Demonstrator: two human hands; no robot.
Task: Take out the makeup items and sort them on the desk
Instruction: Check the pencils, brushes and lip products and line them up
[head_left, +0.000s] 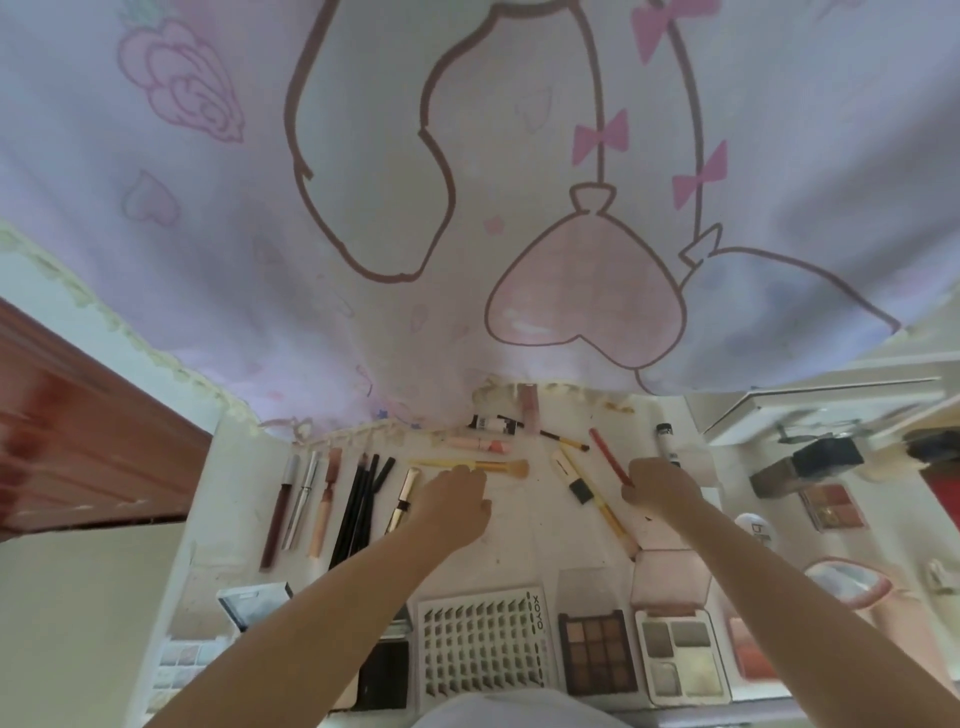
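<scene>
The only legible lettering is "XOYO", printed sideways along the right edge of the white tray of false lashes (483, 644) lying on the desk (519, 540). Labels on the small tubes farther back are too blurred to read.

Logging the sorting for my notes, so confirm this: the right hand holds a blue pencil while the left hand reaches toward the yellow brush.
Not quite. In the head view, the pencil pinched by the right hand is red, not blue. The rest stands: the left hand reaches toward the yellow brush.
</scene>
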